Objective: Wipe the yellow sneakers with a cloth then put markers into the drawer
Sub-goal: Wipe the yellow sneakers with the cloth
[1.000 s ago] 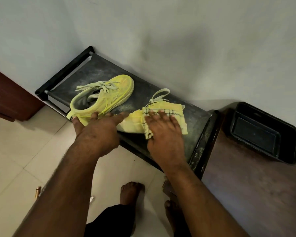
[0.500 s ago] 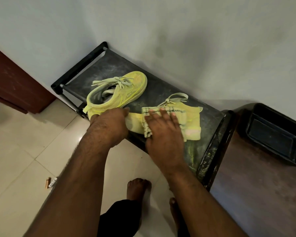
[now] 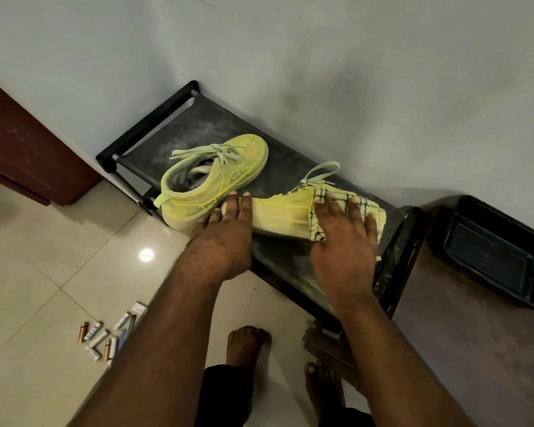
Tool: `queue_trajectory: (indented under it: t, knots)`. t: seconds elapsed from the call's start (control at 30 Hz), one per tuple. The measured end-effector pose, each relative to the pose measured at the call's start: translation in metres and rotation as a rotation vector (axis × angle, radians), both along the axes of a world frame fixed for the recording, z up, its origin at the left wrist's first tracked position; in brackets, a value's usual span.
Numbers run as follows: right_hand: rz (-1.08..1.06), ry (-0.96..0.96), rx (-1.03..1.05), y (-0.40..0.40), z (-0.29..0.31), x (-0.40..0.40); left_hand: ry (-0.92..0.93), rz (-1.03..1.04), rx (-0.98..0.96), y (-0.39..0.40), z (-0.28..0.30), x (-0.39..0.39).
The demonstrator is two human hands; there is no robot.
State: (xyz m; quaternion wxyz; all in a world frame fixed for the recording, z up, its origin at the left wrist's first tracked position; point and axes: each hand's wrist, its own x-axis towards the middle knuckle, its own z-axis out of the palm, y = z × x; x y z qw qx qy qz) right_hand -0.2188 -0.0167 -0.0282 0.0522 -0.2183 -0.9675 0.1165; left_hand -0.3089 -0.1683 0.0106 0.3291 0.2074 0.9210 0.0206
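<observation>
Rack-top sneaker point(image 3: 278, 215) under cloth-pressing fingers point(image 3: 353, 208)

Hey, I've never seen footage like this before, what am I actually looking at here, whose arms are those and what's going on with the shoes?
There is no machine here. A person wears a camera on the head, looking down at their own bare arms and feet. The left hand rests with straight fingers on the heel end of a yellow sneaker lying on its side, steadying it. The right hand presses a pale yellow cloth with dark checked lines flat against that sneaker's front, wiping it. A second, upright yellow sneaker stands beside it. Both sit on a dusty black low rack against the wall. Small marker-like sticks lie scattered on the tiled floor, not yet put away. A black tray sits at right.
</observation>
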Motion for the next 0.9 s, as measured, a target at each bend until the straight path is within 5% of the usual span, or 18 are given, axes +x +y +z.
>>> queue_trajectory:
  t: [0.17, 0.37, 0.53, 0.8, 0.9]
  knots:
    - [0.387, 0.040, 0.021, -0.034, -0.006, -0.003, -0.005, 0.024, -0.010, 0.003, -0.004, 0.002]
    - [-0.041, 0.009, -0.021, 0.002, -0.002, -0.002, 0.029, 0.010, 0.008, 0.005, -0.008, 0.002]
    - [0.413, 0.087, -0.062, -0.042, -0.013, -0.006, 0.005, 0.021, 0.013, 0.005, -0.009, 0.001]
    - [-0.103, 0.023, -0.062, 0.015, -0.003, 0.006, 0.019, 0.018, 0.019, 0.006, -0.009, -0.002]
    - [0.183, 0.032, -0.068, -0.014, -0.008, 0.002, 0.009, 0.028, 0.006, 0.008, -0.009, -0.003]
